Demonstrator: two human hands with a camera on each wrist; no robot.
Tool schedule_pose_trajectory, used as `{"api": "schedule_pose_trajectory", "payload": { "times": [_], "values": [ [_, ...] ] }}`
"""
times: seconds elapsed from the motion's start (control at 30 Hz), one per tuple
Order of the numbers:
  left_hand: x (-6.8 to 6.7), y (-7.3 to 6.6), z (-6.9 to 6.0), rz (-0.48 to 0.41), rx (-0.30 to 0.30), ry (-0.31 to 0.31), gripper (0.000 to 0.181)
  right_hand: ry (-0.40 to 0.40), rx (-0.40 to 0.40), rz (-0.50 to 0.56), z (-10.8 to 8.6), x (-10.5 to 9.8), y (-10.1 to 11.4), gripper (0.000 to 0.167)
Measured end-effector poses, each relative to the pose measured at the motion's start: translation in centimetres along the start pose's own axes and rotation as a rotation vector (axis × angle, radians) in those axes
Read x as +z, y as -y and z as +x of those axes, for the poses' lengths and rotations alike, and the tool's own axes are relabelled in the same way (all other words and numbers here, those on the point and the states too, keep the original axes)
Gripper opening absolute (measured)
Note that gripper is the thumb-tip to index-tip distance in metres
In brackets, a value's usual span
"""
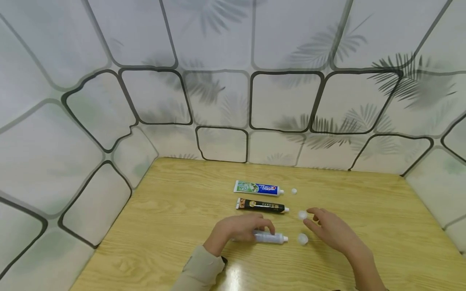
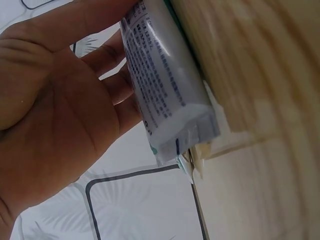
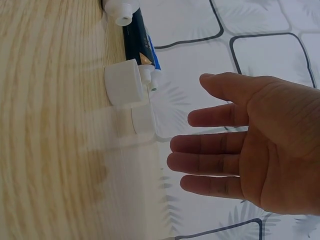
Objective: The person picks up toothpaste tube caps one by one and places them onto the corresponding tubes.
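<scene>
My left hand [image 1: 244, 227] holds a whitish toothpaste tube [image 1: 268, 237] that lies on the table with its uncapped nozzle to the right. In the left wrist view, thumb and fingers lie about this tube [image 2: 162, 80], which bears small print and a flat crimped end. My right hand [image 1: 333, 231], its fingers extended, is beside a white cap [image 1: 302, 215]; the right wrist view shows nothing in that hand [image 3: 240, 145]. Nearer the front lies a second white cap [image 1: 302, 239], just right of the whitish tube's nozzle.
Behind the whitish tube lie a black toothpaste tube [image 1: 263, 205] and a green-and-blue toothpaste tube [image 1: 257, 188], both uncapped, nozzles to the right. A small white cap [image 1: 294, 191] sits by the farthest tube. Patterned walls [image 1: 222, 145] border the wooden table [image 1: 164, 202] at the back and sides.
</scene>
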State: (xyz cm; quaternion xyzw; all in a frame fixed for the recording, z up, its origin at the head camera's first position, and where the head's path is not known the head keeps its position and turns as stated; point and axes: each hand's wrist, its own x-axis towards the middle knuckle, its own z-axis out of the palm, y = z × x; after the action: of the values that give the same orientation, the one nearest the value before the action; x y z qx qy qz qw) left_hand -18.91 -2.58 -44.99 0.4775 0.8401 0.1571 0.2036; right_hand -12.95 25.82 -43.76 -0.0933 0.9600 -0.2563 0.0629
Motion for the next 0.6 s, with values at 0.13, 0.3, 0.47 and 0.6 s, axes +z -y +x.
{"api": "schedule_pose_trajectory", "payload": {
  "times": [0.13,0.3,0.47,0.6],
  "values": [
    [-0.2,-0.3,-0.1,0.009,-0.01,-0.004,0.058,0.01,-0.001,-0.001,0.0,-0.2,-0.2,0.047],
    [-0.3,-0.4,0.0,-0.006,0.01,0.003,0.056,0.006,-0.005,0.006,0.1,-0.7,-0.7,0.044],
    [-0.2,-0.6,0.1,0.013,0.0,0.015,0.052,-0.023,-0.022,0.003,-0.1,-1.1,-1.3,0.044],
    [0.4,-1.2,-0.2,0.045,-0.049,0.012,0.052,-0.008,-0.004,0.029,-0.4,-0.8,-1.7,0.047]
  ]
}}
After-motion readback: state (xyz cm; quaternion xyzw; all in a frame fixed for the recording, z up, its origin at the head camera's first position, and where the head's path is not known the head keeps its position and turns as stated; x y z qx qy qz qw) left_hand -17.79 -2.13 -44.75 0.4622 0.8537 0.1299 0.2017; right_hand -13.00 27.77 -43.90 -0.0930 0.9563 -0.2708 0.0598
